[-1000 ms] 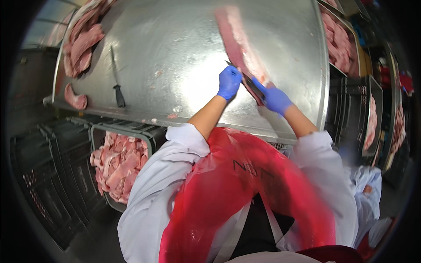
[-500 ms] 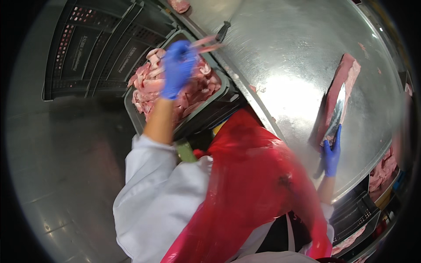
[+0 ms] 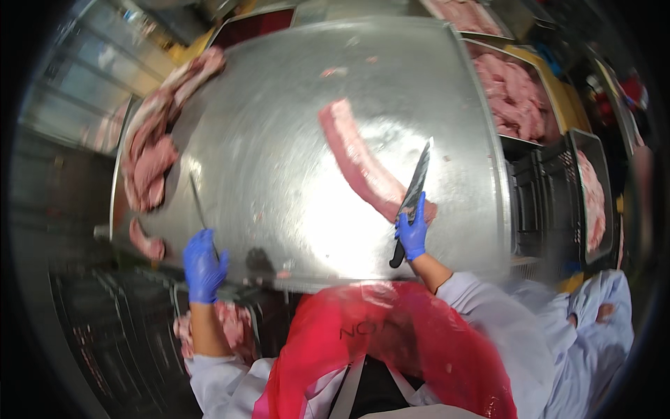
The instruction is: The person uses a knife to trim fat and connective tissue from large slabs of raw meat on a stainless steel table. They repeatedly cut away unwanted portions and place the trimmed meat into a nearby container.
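- Right hand (image 3: 412, 234): gloved fingers wrapped round the handle of the knife (image 3: 417, 181), blade angled toward the table's far edge; whether they also press the meat cannot be told.
- Left hand (image 3: 204, 269): over the handle of a slim rod-like tool (image 3: 196, 195) at the table's near edge, toward the near-left corner; whether the fingers have closed on it cannot be told.
- Meat strip (image 3: 352, 153): on the metal table (image 3: 258, 140), right of the middle, its near end beneath the knife and nearest the near-right corner. It should be fairly heavy, soft, floppy and slippery with fat; it suits flat fingers pinning the thick end, or a palm under each end for lifting, since a pinch would likely slide.
- Knife and tool: likely stiff and light; best held by their handles, which may be slick against wet gloves.
- Farther out: a meat pile (image 3: 150, 164) along the left edge, a small piece (image 3: 145, 241) by the near-left corner, trimmings (image 3: 234, 325) below the near edge.
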`<action>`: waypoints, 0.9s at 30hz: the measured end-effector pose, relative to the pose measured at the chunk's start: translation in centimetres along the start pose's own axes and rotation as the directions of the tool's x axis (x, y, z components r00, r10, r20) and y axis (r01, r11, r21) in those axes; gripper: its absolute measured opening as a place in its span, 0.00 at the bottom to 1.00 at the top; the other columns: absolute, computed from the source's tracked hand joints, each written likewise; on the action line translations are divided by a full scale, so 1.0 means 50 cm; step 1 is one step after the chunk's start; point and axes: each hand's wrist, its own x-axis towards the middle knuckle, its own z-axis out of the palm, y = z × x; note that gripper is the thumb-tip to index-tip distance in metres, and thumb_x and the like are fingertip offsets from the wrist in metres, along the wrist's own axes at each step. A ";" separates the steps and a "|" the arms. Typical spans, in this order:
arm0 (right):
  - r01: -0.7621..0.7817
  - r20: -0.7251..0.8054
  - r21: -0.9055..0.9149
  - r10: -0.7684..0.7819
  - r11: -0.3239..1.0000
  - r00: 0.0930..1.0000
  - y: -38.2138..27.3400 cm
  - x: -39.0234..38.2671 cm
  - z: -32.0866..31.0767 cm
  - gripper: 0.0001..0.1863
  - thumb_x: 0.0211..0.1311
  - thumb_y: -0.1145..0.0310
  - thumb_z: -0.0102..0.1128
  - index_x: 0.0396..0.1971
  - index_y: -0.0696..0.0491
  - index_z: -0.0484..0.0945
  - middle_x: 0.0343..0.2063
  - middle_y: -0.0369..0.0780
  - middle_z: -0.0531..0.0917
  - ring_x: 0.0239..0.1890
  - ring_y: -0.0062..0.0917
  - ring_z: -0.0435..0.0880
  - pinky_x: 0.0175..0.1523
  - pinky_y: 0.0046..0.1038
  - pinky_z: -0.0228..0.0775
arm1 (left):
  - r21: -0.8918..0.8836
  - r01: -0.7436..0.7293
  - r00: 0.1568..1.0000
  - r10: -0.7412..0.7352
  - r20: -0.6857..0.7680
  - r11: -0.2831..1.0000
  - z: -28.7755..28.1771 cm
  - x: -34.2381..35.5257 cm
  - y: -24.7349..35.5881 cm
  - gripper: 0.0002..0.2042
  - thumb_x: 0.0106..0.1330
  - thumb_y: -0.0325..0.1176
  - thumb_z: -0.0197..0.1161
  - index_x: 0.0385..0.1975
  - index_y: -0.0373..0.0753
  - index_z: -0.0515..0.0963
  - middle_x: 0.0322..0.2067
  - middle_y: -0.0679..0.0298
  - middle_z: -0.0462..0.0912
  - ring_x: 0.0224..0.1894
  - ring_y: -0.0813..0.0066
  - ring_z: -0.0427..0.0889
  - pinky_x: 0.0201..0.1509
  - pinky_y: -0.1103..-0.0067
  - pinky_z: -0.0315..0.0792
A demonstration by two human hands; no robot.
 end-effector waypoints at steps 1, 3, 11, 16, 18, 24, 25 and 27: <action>0.021 -0.023 -0.054 -0.022 0.998 0.999 0.001 0.009 0.001 0.45 0.65 0.77 0.54 0.77 0.41 0.43 0.24 0.33 0.77 0.21 0.15 0.74 0.23 0.20 0.69 | -0.084 -0.137 0.989 0.131 -0.072 0.987 0.034 0.076 0.034 0.30 0.55 0.38 0.69 0.58 0.34 0.72 0.56 0.46 0.76 0.60 0.46 0.73 0.64 0.60 0.66; 0.030 -0.121 -0.199 -0.055 0.979 0.991 -0.004 0.034 -0.004 0.44 0.65 0.76 0.54 0.77 0.42 0.44 0.25 0.34 0.78 0.22 0.16 0.76 0.25 0.22 0.72 | -0.134 -0.327 0.944 0.328 -0.011 0.936 0.123 0.255 0.130 0.34 0.53 0.40 0.71 0.62 0.36 0.69 0.61 0.47 0.72 0.64 0.48 0.69 0.67 0.61 0.63; -0.068 -0.306 -0.386 -0.058 0.920 0.950 -0.017 0.148 -0.108 0.43 0.66 0.66 0.55 0.77 0.41 0.43 0.63 0.47 0.71 0.37 0.35 0.86 0.37 0.32 0.82 | -0.030 -0.790 0.598 0.780 0.185 0.612 0.349 0.624 0.536 0.59 0.25 0.61 0.80 0.66 0.44 0.66 0.65 0.53 0.69 0.69 0.53 0.65 0.71 0.46 0.53; -0.079 -0.339 -0.360 -0.051 0.929 0.939 -0.009 0.249 -0.168 0.43 0.70 0.65 0.55 0.77 0.37 0.40 0.30 0.38 0.84 0.28 0.24 0.84 0.34 0.28 0.78 | -0.084 -0.677 0.701 0.675 0.230 0.732 0.369 0.598 0.560 0.50 0.31 0.63 0.76 0.60 0.44 0.71 0.52 0.53 0.78 0.58 0.52 0.74 0.63 0.52 0.61; -0.070 -0.312 -0.365 -0.051 0.928 0.949 -0.007 0.278 -0.202 0.43 0.67 0.62 0.55 0.77 0.32 0.41 0.37 0.45 0.84 0.30 0.29 0.85 0.36 0.34 0.79 | -0.130 -0.640 0.728 0.652 0.209 0.757 0.373 0.549 0.555 0.48 0.34 0.62 0.75 0.59 0.43 0.71 0.49 0.52 0.79 0.55 0.52 0.77 0.61 0.54 0.63; -0.012 -0.292 0.042 0.024 0.999 0.956 -0.027 0.227 -0.300 0.47 0.64 0.79 0.58 0.77 0.33 0.44 0.29 0.39 0.83 0.22 0.18 0.80 0.24 0.22 0.75 | -0.275 -0.528 0.811 0.573 0.116 0.804 0.391 0.390 0.508 0.43 0.44 0.58 0.72 0.58 0.37 0.69 0.45 0.46 0.78 0.49 0.44 0.77 0.54 0.56 0.70; -0.009 -0.298 -0.012 0.005 1.000 0.955 -0.019 0.206 -0.305 0.47 0.65 0.77 0.58 0.77 0.34 0.44 0.30 0.40 0.84 0.23 0.18 0.81 0.24 0.23 0.75 | -0.251 -0.517 0.811 0.562 0.164 0.818 0.386 0.371 0.495 0.43 0.45 0.58 0.72 0.58 0.37 0.69 0.46 0.46 0.77 0.50 0.44 0.76 0.54 0.56 0.70; -0.020 -0.297 -0.110 -0.014 0.994 0.955 -0.038 0.192 -0.316 0.45 0.66 0.75 0.58 0.77 0.35 0.44 0.31 0.41 0.84 0.24 0.19 0.82 0.25 0.24 0.77 | -0.209 -0.515 0.801 0.553 0.230 0.832 0.358 0.358 0.498 0.42 0.47 0.58 0.72 0.59 0.36 0.69 0.48 0.45 0.76 0.51 0.45 0.76 0.55 0.56 0.70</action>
